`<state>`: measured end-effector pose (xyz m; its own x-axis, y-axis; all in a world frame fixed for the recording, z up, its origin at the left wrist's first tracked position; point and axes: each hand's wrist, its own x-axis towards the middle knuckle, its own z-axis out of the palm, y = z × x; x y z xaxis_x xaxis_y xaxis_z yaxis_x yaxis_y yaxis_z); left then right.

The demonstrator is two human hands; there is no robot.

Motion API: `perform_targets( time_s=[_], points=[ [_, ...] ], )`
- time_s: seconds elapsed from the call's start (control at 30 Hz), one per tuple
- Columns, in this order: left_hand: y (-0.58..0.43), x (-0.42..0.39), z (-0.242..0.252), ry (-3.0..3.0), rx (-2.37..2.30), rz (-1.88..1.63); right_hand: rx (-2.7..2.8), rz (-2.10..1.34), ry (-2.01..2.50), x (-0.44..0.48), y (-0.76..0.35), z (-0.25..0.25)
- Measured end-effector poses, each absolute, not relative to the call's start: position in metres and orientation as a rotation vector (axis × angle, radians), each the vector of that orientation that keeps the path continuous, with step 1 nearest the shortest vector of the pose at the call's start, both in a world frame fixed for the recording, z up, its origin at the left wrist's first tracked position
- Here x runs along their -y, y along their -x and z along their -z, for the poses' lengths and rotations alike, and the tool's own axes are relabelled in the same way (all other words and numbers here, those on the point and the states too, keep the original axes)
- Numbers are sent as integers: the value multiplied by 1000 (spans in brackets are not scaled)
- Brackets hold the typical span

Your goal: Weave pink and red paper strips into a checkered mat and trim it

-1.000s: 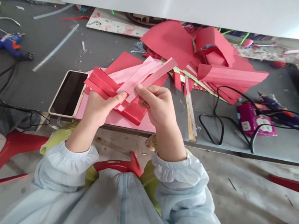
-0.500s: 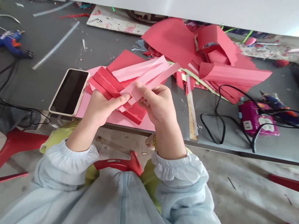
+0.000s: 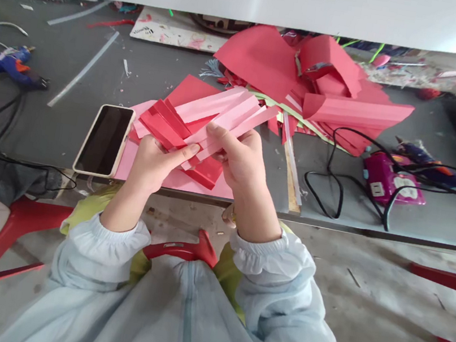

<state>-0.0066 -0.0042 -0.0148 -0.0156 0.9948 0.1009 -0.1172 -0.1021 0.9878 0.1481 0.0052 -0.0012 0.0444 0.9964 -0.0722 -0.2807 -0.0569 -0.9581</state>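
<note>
Both my hands hold a fan of red and pink paper strips (image 3: 214, 115) just above the near edge of the grey table (image 3: 46, 126). My left hand (image 3: 151, 165) pinches the bundle from below, thumb pressed on the strips. My right hand (image 3: 242, 159) grips the pink ends, fingers closed around them. The red ends point left, the pink ends reach up and right. A pink sheet (image 3: 131, 159) lies flat on the table under the hands.
A phone (image 3: 104, 139) lies face up left of the hands. A heap of red paper (image 3: 310, 80) fills the back middle. Glue guns (image 3: 10, 63) and a magenta plug (image 3: 384, 183) with black cables lie on both sides. Red chair parts (image 3: 9, 230) stand below.
The strips have tilted a little flatter and shifted slightly right in my hands. Both hands keep their grip in nearly the same place.
</note>
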Motion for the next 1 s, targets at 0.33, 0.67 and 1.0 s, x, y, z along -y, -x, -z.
perform_targets(
  time_s=[0.33, 0.67, 1.0],
  points=[
    [2, 7, 3, -1085, -1071, -1305, 929, -1277, 1098, -3, -147, -4],
    [4, 8, 6, -1121, -1065, -1265, 1119, -1379, 1005, -2, -146, 3],
    [17, 4, -6, -1058, -1143, -1195, 1135, -1241, 1098, -5, -155, 7]
  ],
)
